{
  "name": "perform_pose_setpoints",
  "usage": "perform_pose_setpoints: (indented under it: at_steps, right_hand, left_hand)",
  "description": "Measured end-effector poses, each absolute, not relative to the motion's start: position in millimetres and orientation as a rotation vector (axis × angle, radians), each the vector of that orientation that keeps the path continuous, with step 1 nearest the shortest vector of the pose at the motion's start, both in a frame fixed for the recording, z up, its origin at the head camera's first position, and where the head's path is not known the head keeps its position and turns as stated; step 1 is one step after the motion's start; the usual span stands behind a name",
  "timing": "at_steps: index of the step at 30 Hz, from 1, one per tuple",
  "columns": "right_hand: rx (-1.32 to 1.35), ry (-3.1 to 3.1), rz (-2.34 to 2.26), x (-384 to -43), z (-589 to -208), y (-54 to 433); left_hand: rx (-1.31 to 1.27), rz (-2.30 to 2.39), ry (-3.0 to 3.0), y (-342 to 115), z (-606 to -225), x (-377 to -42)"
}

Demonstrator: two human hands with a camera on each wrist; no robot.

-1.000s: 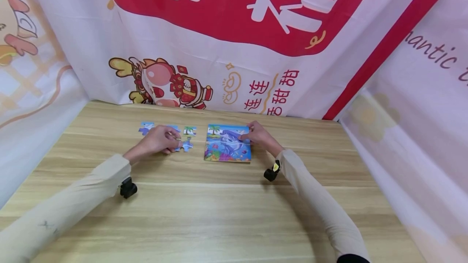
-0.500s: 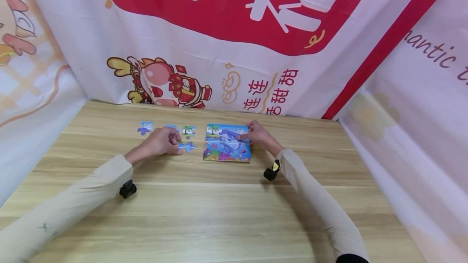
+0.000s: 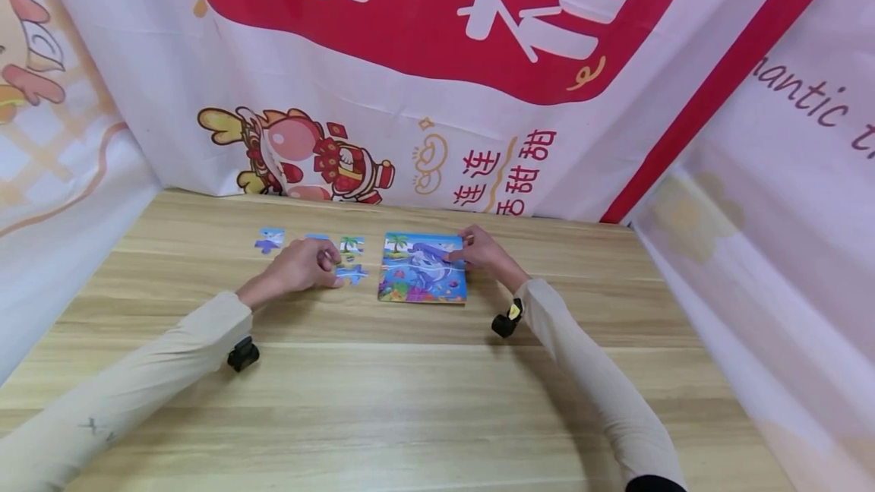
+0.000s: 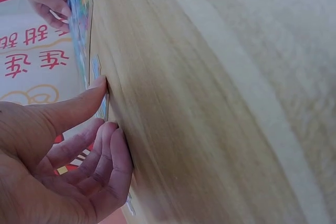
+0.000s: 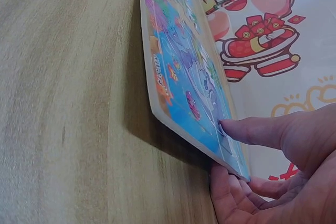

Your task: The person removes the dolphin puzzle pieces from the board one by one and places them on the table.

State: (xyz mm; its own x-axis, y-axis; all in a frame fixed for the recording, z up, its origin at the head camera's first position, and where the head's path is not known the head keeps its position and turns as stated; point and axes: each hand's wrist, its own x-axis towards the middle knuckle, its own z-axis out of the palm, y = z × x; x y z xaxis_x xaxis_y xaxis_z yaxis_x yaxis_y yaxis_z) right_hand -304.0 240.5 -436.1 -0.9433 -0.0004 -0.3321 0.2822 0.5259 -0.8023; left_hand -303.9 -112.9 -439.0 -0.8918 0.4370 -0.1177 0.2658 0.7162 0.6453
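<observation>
At the left, my left hand (image 3: 301, 263) bends over a small blue jigsaw piece (image 3: 352, 273); its thumb and curled fingers pinch the piece's left side. In the left wrist view the thumb (image 4: 79, 106) lies along the edge of that piece, partly hiding it. My right hand (image 3: 481, 250) holds a square dolphin puzzle board (image 3: 420, 272) by its right edge. The right wrist view shows the thumb (image 5: 257, 129) on the picture and the fingers curled under the board's edge, with that corner raised a little from the table.
Around the left hand lie a palm-tree piece (image 3: 352, 244), a blue piece (image 3: 317, 237) half hidden behind the knuckles, and a dolphin piece (image 3: 270, 239) farther left. Printed cloth (image 3: 383, 135) hangs behind the wooden table (image 3: 383, 401).
The blue piece under my left hand has turned and shifted slightly right, and the hand has moved a little with it. My right hand keeps its hold on the puzzle board.
</observation>
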Motion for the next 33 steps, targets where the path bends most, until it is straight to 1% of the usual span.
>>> perform_pose_setpoints:
  at_steps: [16, 26, 33]
  right_hand:
    - [0.259, 2.509, -1.348, -305.7, -436.0, 239.5]
    - [0.256, 2.571, -1.306, -306.5, -436.9, 233.9]
    - [0.255, 2.643, -1.260, -304.3, -443.4, 233.9]
  left_hand:
    - [0.562, 0.954, 2.660, -111.8, -440.5, -302.6]
    - [0.695, 1.045, 2.821, -108.3, -439.1, -300.0]
    - [0.842, 1.065, 2.721, -86.0, -436.1, -296.9]
